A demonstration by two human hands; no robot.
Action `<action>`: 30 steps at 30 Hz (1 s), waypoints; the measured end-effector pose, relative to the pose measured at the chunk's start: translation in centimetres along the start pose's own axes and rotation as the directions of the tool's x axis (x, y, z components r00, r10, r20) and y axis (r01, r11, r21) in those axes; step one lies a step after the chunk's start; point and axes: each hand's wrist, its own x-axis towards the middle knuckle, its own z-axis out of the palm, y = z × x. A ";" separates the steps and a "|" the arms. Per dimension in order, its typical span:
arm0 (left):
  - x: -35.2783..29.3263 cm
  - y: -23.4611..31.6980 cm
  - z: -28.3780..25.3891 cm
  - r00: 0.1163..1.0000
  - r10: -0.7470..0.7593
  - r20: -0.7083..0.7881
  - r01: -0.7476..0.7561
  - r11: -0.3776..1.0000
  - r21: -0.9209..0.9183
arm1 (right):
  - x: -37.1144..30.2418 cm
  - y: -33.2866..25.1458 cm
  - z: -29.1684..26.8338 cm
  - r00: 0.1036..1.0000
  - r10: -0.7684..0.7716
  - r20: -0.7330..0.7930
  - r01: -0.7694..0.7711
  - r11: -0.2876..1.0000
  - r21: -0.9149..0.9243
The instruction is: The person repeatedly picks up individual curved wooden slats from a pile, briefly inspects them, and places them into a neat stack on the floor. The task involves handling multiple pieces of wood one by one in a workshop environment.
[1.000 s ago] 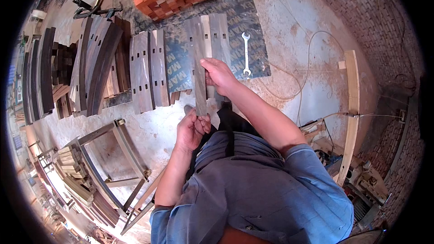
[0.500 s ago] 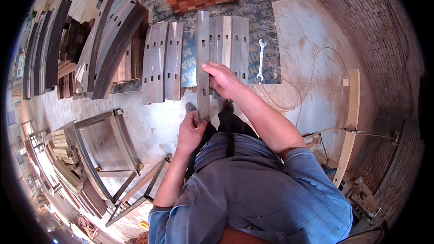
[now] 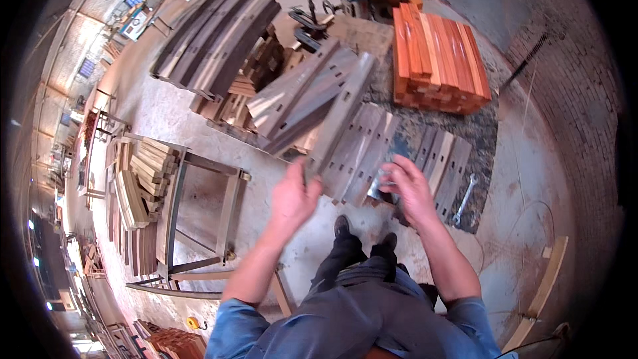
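My left hand (image 3: pixel 296 196) is closed round the near end of a long grey-brown wooden slat (image 3: pixel 342 110) with slots in it. The slat slants up and to the right, its far end above other slats. My right hand (image 3: pixel 409 189) is off the slat, fingers loosely curved and apart, somewhat blurred. It hovers over the gap between two groups of slotted slats: a left group (image 3: pixel 362 149) and a right group (image 3: pixel 442 166). A shiny patch shows beneath its fingertips; what it is I cannot make out.
A wrench (image 3: pixel 467 193) lies right of the slats. Behind sits a stack of orange-red wood pieces (image 3: pixel 435 60). More dark slats (image 3: pixel 216 43) are piled at the far left, near a black clamp (image 3: pixel 309 26). A metal frame (image 3: pixel 229 216) stands on the floor at left.
The view has swung left. My right hand has let go of the slat and moved right. My left hand has carried the slat leftward, and it is now tilted.
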 end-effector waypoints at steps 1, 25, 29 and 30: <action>2.0 -0.4 -2.2 0.999 -0.022 -0.050 0.024 0.999 0.039 | -0.1 -0.2 -1.1 0.998 -0.005 -0.064 0.004 1.000 -0.010; 28.8 -12.9 -17.9 0.906 0.389 -0.165 -0.013 0.418 0.908 | -11.1 5.3 -16.0 0.728 0.047 -0.684 -0.098 0.994 -0.037; 27.9 -14.3 -17.8 0.892 0.447 0.071 -0.255 0.368 0.894 | -13.2 4.9 -17.9 0.687 0.025 -0.726 -0.210 0.964 -0.165; 25.2 -11.6 -18.6 0.863 0.506 -0.015 -0.223 0.408 0.885 | -13.3 4.9 -17.9 0.727 -0.025 -0.686 -0.135 0.975 -0.178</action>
